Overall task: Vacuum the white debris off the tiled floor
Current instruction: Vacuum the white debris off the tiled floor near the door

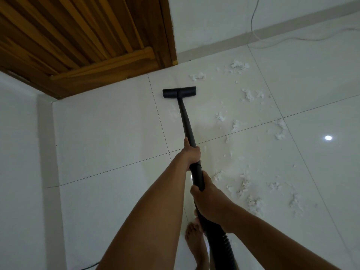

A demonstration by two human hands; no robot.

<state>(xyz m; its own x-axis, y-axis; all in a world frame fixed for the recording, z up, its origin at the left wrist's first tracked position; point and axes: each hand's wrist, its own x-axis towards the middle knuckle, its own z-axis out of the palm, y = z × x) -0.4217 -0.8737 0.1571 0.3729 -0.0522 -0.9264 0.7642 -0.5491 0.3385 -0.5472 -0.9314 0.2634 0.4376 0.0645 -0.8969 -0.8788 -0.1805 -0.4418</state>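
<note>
White fluffy debris (239, 65) lies scattered over the right half of the frame. The clumps run from just below the skirting at upper centre down to the lower right, all on the glossy pale tiled floor (109, 133). A few thin wisps also lie just left of the wand, close behind the head.

From my remote seat I see the black vacuum head (179, 92) flat on a tile at upper centre. It is near the corner of the wooden door (78, 36) and left of most of the clumps. The nearest clump sits just above and right of it, not touching.

The black wand (187, 123) runs from the head down toward the middle of the frame. The left hand (191, 154) grips the wand at centre, fingers wrapped round it and thumb lying along the tube. The right hand (209, 201) grips just below the left, closed round the thicker end where the ribbed hose (221, 248) begins. The hose drops toward the bottom edge.

A bare foot (194, 242) stands on the tile at lower centre, beside the hose. A thin pale cable (251, 22) trails down the white wall and across the floor at upper right. A bright round light reflection (328, 137) shows on a tile at right.
</note>
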